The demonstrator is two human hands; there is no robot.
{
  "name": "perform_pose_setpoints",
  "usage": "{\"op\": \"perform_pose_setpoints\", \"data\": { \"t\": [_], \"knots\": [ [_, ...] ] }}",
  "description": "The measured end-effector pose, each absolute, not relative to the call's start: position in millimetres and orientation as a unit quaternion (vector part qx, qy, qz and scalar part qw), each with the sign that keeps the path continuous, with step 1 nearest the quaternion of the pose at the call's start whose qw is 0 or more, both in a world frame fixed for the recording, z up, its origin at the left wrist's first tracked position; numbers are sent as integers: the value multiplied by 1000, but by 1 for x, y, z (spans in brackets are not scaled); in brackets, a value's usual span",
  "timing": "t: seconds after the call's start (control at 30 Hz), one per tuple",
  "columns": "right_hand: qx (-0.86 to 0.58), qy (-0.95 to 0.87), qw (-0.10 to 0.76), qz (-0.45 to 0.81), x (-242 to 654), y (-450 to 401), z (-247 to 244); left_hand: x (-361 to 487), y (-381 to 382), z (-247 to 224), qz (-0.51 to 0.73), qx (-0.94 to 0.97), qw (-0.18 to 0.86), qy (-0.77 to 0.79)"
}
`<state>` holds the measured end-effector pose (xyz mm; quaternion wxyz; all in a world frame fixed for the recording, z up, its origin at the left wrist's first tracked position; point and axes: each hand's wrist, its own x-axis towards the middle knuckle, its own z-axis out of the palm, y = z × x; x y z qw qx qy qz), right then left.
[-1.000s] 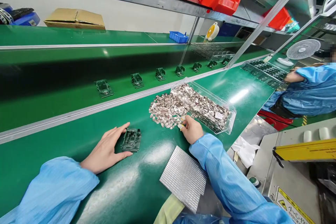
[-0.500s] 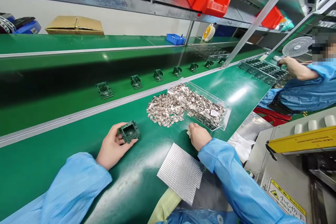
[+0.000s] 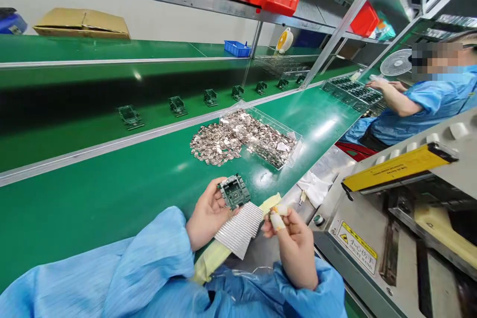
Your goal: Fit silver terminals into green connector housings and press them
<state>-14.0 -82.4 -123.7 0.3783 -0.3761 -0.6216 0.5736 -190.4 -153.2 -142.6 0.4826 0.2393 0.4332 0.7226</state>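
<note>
A green, square, open-topped circuit-board assembly [image 3: 236, 195] is pinched by the left hand [image 3: 209, 212] near a silver ridged sheet [image 3: 240, 233]; a loosened hold could drop it. The right hand [image 3: 294, 246] presses white-capped fingertips [image 3: 277, 222] together; whether they pinch something, I cannot tell.

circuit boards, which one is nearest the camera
The circuit board held in the person's left hand; the row of boards beyond the metal rail lies farther off, untouched by hands.
</note>
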Motion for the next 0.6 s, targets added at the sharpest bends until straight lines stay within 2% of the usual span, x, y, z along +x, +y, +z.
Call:
{"op": "perform_pose_setpoints", "data": {
  "t": [0.17,0.37,0.6],
  "knots": [
    [-403,-545,397,619,-17,-105,-138,-175,-153,-154,725,291,480,399],
    [-409,-625,454,487,-33,-108,-150,-177,-157,-159,727,324,473,378],
    [-385,-714,438,387,-58,-112,-153,-179,-160,-162,721,351,463,378]
  ]
}}
